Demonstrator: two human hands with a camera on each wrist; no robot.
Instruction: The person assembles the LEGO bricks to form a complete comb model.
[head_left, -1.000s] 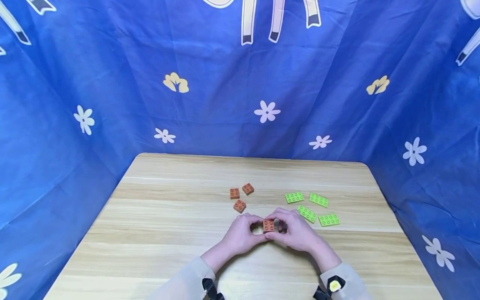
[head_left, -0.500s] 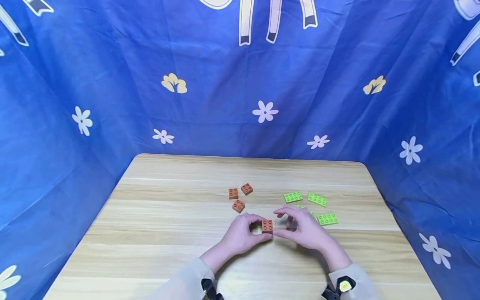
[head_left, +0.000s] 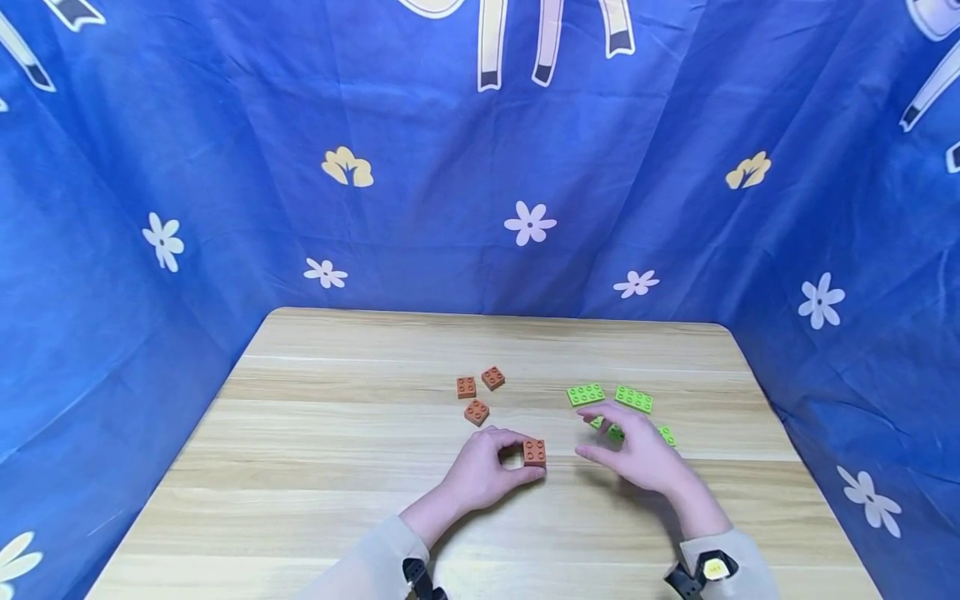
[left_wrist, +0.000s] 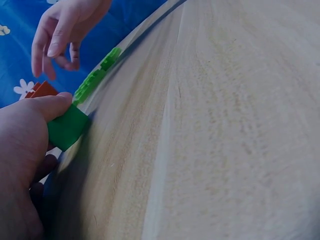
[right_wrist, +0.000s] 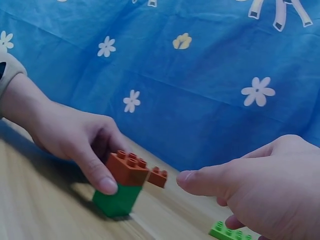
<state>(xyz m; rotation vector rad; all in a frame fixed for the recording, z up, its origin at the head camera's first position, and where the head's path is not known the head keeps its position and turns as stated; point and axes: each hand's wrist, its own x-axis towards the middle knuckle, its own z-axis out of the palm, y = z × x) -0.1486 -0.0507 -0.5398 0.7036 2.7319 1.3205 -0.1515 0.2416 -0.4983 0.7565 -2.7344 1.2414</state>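
Observation:
My left hand [head_left: 483, 471] grips a small stack of toy building bricks at the middle of the table. An orange-brown brick with studs [head_left: 534, 452] tops the stack, and a dark green block [right_wrist: 117, 201] sits under it, seen in both wrist views. Thumb and fingers pinch the stack from its near and far sides. Off to the right, my right hand [head_left: 637, 448] hovers with fingers apart and nothing in them. Beneath and behind it lie several lime-green studded flat bricks [head_left: 586, 395], two of them partly hidden by the hand.
Three loose orange-brown bricks lie beyond the left hand: one at the left [head_left: 467, 387], one farther back [head_left: 492, 377], one nearer [head_left: 476, 412]. The wooden table [head_left: 337, 467] ends at a blue patterned curtain [head_left: 450, 208] at the back and sides.
My right hand has let go of the brick stack and moved right, over the lime-green bricks. The left hand still holds the stack in about the same place.

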